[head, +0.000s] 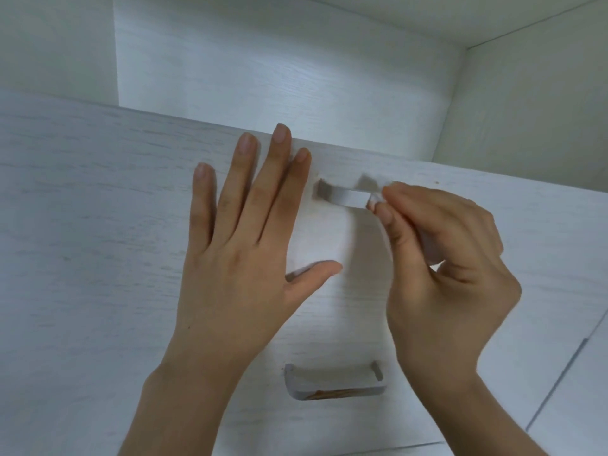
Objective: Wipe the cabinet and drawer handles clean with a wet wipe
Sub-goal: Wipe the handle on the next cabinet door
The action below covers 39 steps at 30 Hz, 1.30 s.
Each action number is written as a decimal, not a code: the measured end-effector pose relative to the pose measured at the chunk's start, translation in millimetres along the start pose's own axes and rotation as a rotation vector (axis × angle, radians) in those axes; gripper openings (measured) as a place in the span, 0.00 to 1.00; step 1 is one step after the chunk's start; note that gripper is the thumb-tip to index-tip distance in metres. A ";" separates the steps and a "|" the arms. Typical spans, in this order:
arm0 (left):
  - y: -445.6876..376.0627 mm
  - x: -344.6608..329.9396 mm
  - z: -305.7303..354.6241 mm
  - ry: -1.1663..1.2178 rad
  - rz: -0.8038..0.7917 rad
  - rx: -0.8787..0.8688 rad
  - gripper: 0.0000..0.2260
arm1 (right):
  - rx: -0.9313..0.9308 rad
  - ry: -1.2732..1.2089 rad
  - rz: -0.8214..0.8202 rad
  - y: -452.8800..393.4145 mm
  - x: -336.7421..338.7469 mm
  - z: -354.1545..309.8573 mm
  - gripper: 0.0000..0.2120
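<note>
the left hand (237,245) lies flat with fingers spread on the white drawer front (98,225), just left of the upper handle (343,195). the right hand (447,264) has its fingers curled, pinching a white wet wipe (375,182) against the right end of that handle. a lower handle (332,385) sits below the upper handle, with a brown smear along its front edge.

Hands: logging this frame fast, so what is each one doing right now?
Left hand: open, fingers straight, flat against the drawer front.
Right hand: pinches the wet wipe at the right end of the upper handle.
</note>
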<state>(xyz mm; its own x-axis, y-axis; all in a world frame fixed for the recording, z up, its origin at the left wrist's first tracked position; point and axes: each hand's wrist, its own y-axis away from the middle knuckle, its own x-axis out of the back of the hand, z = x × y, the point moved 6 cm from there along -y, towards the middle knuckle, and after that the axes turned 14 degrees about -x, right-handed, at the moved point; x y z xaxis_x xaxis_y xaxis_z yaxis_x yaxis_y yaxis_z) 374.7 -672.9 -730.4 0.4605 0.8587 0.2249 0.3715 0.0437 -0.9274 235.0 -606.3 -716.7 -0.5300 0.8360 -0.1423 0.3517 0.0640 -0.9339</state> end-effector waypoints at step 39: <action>5.1 -1.6 5.8 -0.027 -0.024 -0.003 0.38 | -0.455 -0.248 0.109 2.0 18.7 27.1 0.09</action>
<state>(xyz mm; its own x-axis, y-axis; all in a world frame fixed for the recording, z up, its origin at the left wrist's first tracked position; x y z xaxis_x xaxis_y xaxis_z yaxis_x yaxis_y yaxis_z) 371.2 -671.0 -737.2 0.4298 0.8707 0.2391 0.3849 0.0628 -0.9208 204.9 -605.3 -730.1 -0.6186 0.7006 -0.3557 0.6855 0.2599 -0.6801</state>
